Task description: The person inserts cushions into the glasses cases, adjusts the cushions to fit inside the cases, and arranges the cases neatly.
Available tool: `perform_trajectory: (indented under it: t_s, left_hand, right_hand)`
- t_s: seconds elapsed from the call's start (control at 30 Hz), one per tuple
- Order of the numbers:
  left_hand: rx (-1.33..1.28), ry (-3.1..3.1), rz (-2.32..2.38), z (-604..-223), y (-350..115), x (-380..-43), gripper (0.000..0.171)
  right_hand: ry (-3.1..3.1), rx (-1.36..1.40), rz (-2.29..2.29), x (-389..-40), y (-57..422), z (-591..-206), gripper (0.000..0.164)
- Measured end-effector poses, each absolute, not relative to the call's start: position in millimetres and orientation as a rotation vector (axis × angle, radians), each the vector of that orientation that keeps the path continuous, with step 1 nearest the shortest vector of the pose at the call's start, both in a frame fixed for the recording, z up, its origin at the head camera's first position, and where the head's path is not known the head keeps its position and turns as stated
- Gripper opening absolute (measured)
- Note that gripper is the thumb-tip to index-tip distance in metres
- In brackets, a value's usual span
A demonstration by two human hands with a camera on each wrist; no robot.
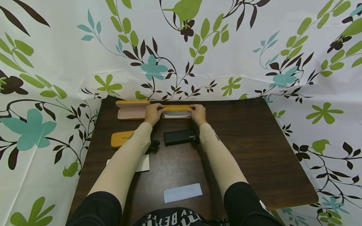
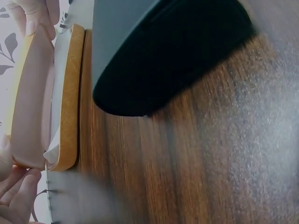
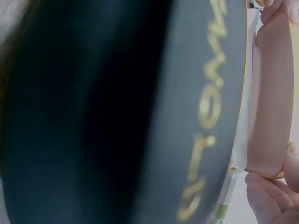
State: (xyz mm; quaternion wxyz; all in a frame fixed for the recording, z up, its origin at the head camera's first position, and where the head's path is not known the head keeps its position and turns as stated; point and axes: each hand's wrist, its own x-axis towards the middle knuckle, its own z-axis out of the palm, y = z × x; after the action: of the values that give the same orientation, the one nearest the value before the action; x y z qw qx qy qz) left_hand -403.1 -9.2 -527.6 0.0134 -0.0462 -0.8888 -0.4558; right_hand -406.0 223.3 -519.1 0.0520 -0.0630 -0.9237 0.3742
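At the far side of the table, a yellow eyeglass case with a pinkish lining stands with its lid raised. A pale folded cloth lies in its base. My left hand pinches the left end of the lid, thumb and fingers at its corner. The opposite end of the lid is pinched by my right hand, whose fingers show in the right wrist view. Nearer to me, between my forearms, lies a black case with gold lettering.
A second yellow case lies open by my left hand. A closed yellow case is partly behind my left forearm, as is a cream flat piece. A light blue folded cloth lies near the table's front. Patterned curtain hangs behind.
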Motion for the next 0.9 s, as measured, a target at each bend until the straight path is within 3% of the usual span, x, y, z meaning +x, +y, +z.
perform_trajectory:
  t_s: [0.9]
  left_hand:
    - [-0.191,-2.711,-1.386,-537.9,-9.6,-400.4,0.025]
  right_hand:
    - [-2.798,-0.217,1.165,-401.3,221.5,-523.8,0.028]
